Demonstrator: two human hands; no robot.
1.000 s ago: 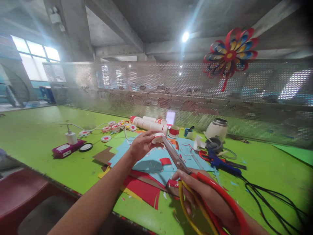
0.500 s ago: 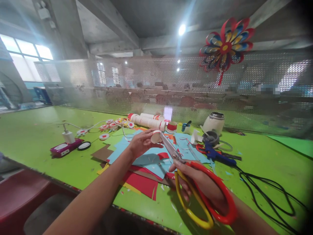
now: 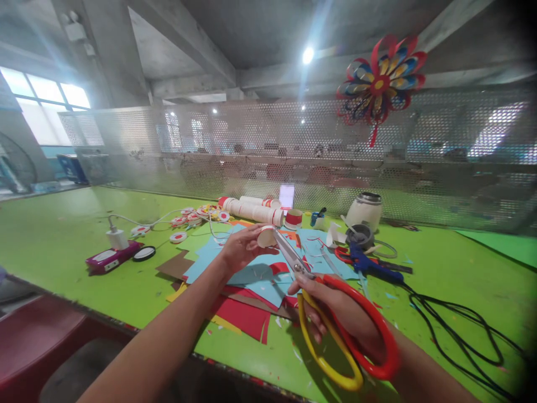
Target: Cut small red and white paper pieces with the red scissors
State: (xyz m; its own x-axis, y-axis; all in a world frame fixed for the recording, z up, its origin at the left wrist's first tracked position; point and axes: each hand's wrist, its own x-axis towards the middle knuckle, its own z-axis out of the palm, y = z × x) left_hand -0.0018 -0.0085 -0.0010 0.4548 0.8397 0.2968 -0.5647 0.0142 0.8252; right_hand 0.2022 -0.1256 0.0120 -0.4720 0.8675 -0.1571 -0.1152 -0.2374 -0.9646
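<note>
My left hand (image 3: 241,250) holds a small white paper cup (image 3: 265,237) with a red band above the table, its mouth turned toward me. My right hand (image 3: 342,316) grips large scissors (image 3: 331,305) with one red and one yellow handle loop. The steel blades point up and left, and their tips meet the cup's rim. Under both hands lies a pile of blue, red, brown and yellow paper sheets (image 3: 251,280) on the green table (image 3: 62,240).
Behind the pile lie stacked cups (image 3: 251,210), a red-banded cup (image 3: 293,219), round paper discs (image 3: 191,218), a white jar (image 3: 364,211), a blue glue gun (image 3: 371,266) with black cable (image 3: 457,330), a pink power strip (image 3: 111,257). A perforated metal screen (image 3: 251,157) carries a paper pinwheel (image 3: 380,84). A red chair (image 3: 37,336) stands at lower left.
The scissors' handles have spread apart and my right hand has drawn slightly up and left. The cup has turned a little in my left hand; the view tilted down a bit.
</note>
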